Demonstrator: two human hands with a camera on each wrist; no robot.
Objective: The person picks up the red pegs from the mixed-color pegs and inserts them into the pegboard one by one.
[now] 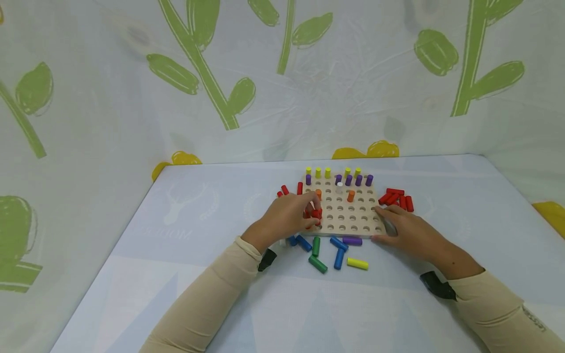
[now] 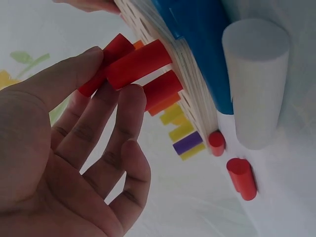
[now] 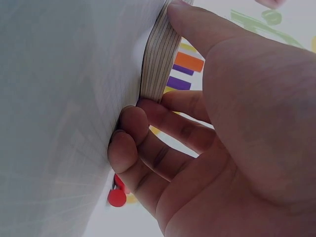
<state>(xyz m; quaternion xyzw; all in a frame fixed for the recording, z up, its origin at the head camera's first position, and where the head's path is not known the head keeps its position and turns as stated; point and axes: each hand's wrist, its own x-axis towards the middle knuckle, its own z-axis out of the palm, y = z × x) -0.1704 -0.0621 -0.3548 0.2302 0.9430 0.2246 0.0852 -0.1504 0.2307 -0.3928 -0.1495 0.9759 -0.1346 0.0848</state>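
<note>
My left hand (image 1: 287, 215) pinches a red peg (image 2: 109, 58) between thumb and fingers over the left front part of the wooden pegboard (image 1: 348, 227). Two more red pegs stand in the board close by, one of them a red peg (image 2: 143, 63) right beside my fingertips. My right hand (image 1: 408, 230) grips the board's right front corner, with the thumb at the front edge and fingers along the right side. Yellow pegs (image 1: 327, 172) line the back row, with purple pegs (image 1: 348, 180) before them. A white peg (image 1: 339, 188) and an orange peg (image 1: 350, 196) stand farther in.
Loose red pegs (image 1: 409, 203) lie right of the board, and other red pegs (image 1: 284, 189) at its left. In front are blue pegs (image 1: 339, 259), green pegs (image 1: 318, 264), a purple peg (image 1: 352, 241) and a yellow peg (image 1: 357, 264). A white peg (image 2: 259, 89) is near my left wrist.
</note>
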